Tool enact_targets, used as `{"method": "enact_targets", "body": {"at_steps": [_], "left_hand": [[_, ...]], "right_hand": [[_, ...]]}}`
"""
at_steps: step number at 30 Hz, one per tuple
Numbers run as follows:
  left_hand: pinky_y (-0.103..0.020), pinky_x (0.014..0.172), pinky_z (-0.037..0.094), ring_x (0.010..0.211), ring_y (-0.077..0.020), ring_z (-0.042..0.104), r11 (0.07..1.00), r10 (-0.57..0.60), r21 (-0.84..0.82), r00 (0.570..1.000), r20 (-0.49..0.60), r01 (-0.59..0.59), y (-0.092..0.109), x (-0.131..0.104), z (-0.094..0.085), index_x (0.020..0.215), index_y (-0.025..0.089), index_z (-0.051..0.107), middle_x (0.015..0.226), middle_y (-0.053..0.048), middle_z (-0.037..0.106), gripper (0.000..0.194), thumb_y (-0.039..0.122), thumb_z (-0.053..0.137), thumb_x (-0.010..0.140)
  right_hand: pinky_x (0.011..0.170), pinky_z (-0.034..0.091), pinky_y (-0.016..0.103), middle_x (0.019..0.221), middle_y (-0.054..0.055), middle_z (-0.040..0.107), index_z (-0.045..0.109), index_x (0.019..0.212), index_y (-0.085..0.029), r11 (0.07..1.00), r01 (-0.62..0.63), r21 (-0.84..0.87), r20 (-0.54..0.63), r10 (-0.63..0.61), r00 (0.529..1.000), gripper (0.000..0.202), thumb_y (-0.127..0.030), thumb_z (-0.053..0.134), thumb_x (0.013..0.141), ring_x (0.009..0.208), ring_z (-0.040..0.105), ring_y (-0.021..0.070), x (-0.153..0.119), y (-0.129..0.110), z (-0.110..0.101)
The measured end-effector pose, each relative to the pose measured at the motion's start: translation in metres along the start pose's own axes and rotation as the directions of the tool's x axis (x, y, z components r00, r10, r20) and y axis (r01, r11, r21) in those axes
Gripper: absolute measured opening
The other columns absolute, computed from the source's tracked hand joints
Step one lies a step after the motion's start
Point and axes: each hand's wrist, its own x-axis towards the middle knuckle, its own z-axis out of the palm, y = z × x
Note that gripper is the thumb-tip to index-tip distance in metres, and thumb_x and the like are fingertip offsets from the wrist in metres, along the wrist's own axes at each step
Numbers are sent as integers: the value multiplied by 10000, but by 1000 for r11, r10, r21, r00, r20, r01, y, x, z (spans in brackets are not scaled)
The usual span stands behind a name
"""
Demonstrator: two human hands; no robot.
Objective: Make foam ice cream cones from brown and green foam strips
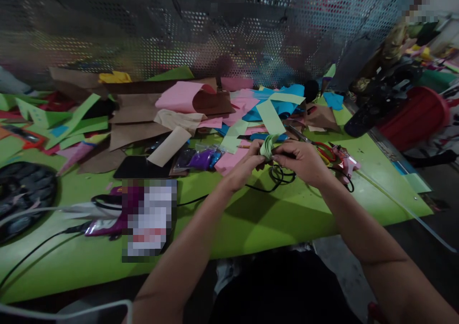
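Between my two hands, above the green table, is a pale green layered roll of thin sheet material; whether it is paper, felt or foam I cannot tell. The fingers of my left hand are closed on its left and lower side. From the right, my right hand pinches its edge with thumb and fingers. Beneath the hands lies a looped black cable. Pink sheet material and pale green strips lie just behind and to the left.
A pink glue gun lies at the right, near red-handled tools. Coloured sheets are heaped along the perforated metal panel. At the left are a phone, a purple device and a black round tray.
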Motion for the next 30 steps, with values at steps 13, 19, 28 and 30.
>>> {"method": "enact_targets", "body": {"at_steps": [13, 19, 28, 30], "left_hand": [[-289, 638, 345, 694, -147, 461, 998, -58, -36, 998, -14, 57, 1, 1, 2, 1070, 236, 449, 813, 29, 501, 356, 357, 479, 737], [-279, 614, 340, 656, -139, 459, 996, -76, -43, 997, -20, 75, 3, 1, 4, 1087, 238, 448, 786, 35, 506, 359, 360, 482, 751], [-271, 661, 375, 777, -136, 486, 997, -73, 0, 997, -29, 73, 7, -3, 4, 1072, 244, 453, 889, 19, 475, 353, 520, 541, 870], [-270, 655, 369, 750, -129, 465, 997, -71, 7, 997, -34, 71, 8, -3, 5, 1057, 242, 448, 875, 24, 461, 335, 499, 538, 863]], "right_hand": [[733, 458, 291, 827, 36, 696, 720, 804, -191, 1000, -11, -20, 48, 12, 999, 150, -266, 634, 901, 795, 635, 191, -1, 0, 0], [736, 468, 281, 831, 30, 697, 731, 822, -199, 1000, -15, -20, 46, 16, 999, 149, -280, 639, 905, 794, 641, 186, -1, 1, -1], [705, 454, 263, 810, 26, 699, 744, 805, -201, 1000, 17, -18, 27, -16, 999, 156, -243, 632, 904, 758, 638, 169, -2, -2, 1], [674, 441, 260, 784, 24, 684, 739, 801, -196, 1000, 14, -29, 27, -13, 1000, 150, -248, 632, 892, 727, 621, 164, -3, -4, 1]]}}
